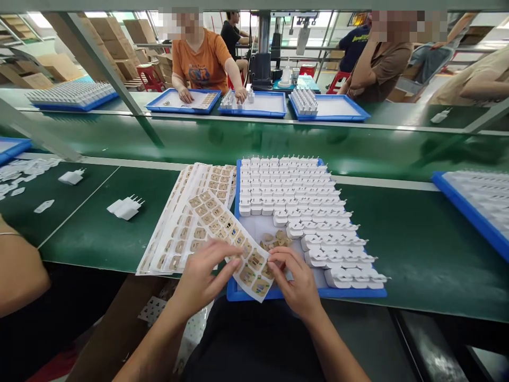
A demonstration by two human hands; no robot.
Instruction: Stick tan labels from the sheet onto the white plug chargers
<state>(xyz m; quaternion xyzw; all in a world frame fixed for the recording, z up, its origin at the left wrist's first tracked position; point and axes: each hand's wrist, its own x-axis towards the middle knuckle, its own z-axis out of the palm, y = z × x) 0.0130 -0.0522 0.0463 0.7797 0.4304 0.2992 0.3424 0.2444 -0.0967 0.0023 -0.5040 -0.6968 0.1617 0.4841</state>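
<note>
A narrow sheet of tan stickers (210, 215) lies aslant over the near left corner of a blue tray (234, 292). At its right edge my right hand (296, 281) pinches the sheet between thumb and fingers. Over the sheet's left side hovers my left hand (204, 273), slightly blurred, its thumb and forefinger apart with nothing visible between them. Rows of white plug adapters (286, 185) with upright pins fill much of the tray. Behind my right fingers, a small heap of loose tan pieces (278, 240) rests on the tray's white lining.
A stack of sticker sheets (175, 228) lies left of the tray. Farther left are loose white adapters (126, 207) and flat white pieces (29, 170). Another blue tray (473, 207) stands at right. Across the green conveyor (191, 138), a person in orange (202, 58) works at trays.
</note>
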